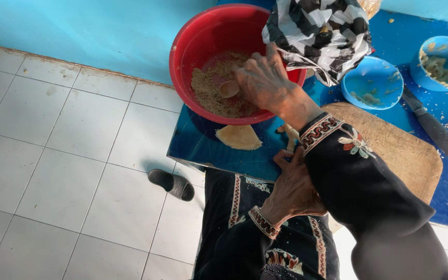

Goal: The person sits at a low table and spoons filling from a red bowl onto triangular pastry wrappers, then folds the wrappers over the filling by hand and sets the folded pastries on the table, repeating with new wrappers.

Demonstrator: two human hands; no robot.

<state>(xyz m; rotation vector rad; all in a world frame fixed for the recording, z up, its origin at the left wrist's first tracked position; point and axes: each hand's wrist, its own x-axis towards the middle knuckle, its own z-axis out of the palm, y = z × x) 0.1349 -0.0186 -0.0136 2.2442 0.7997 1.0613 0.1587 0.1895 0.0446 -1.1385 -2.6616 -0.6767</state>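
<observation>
My right hand (265,80) reaches into a big red bowl (182,78) and is closed on a spoon (228,88) whose tip rests on brown crumbly filling (208,96). A flat, pale, folded piece of dough (238,137) lies on the blue table (198,150) just in front of the bowl. My left hand (291,189) sits at the table's near edge, partly under my right forearm. Its fingers curl toward a small pale piece (289,136). Whether it holds that piece is hidden.
A round wooden board (405,155) lies right of my arm, with a dark knife (434,127) beyond it. Two small blue bowls (373,83) (444,62) hold scraps. A black-and-white plastic bag (320,36) leans on the red bowl. A dark sandal (171,184) lies on the tiled floor.
</observation>
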